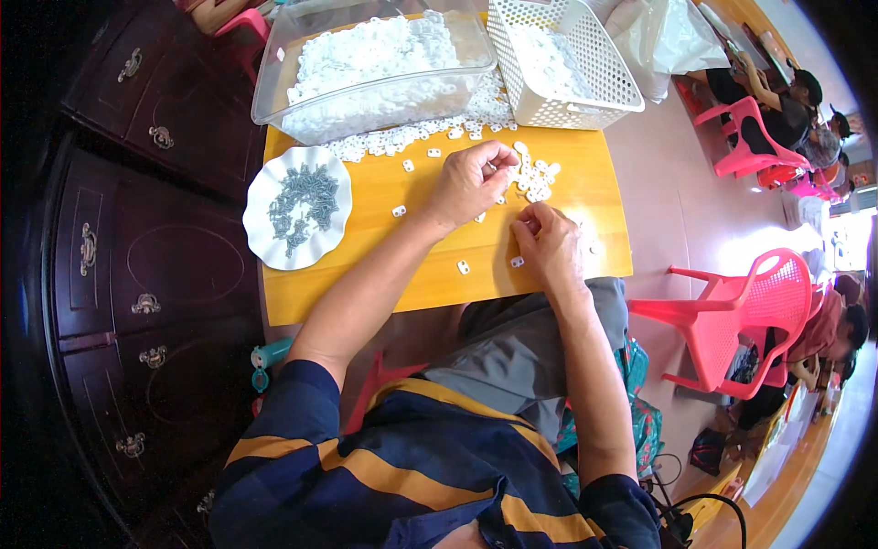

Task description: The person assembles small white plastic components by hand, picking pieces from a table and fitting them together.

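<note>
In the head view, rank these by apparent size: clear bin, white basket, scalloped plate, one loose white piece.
Largest to smallest:
1. Clear bin
2. White basket, only modestly bigger-looking than the plate
3. Scalloped plate
4. Loose white piece, by far the smallest

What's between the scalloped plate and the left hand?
Head view: a few small white pieces, spaced apart on the yellow tabletop.

The shirt [457,448] is dark blue with fat yellow-brown stripes [393,478]. Its sleeves [300,393] are short, so the arms [375,284] are bare. The left hand [468,188] and right hand [554,245] are bare too. The pants [503,357] are gray and wrinkly.
</note>
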The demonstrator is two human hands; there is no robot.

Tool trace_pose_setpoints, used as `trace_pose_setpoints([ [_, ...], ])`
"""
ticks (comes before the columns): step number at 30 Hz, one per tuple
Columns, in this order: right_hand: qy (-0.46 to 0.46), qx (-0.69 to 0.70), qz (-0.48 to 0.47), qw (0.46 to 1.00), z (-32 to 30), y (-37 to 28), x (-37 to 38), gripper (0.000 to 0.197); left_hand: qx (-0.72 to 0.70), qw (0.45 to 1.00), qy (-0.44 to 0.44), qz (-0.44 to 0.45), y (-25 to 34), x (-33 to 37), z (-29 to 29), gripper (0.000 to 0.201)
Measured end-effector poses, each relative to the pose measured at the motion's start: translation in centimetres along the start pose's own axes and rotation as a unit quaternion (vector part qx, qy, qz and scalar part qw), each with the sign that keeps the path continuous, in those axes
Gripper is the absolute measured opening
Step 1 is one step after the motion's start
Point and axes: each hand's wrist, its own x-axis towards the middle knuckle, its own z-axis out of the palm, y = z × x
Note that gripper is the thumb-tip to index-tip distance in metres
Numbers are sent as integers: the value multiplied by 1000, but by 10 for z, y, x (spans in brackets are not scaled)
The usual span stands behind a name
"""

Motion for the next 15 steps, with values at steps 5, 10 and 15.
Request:
trace_pose_setpoints([
  [5, 0, -23, -20, 1000, 0, 1, -1, 14, 2, 1000, 0, 6, 0, 0, 0, 12],
  [10, 16, -51, -25, 998, 0, 2, -2, 15, -8, 1000, -2, -1, 1, -1, 0, 13],
  [15, 6, -68, -20, 997, 2, 7, -1, 15, -14, 1000, -7, -6, 1, -1, 1, 12],
])
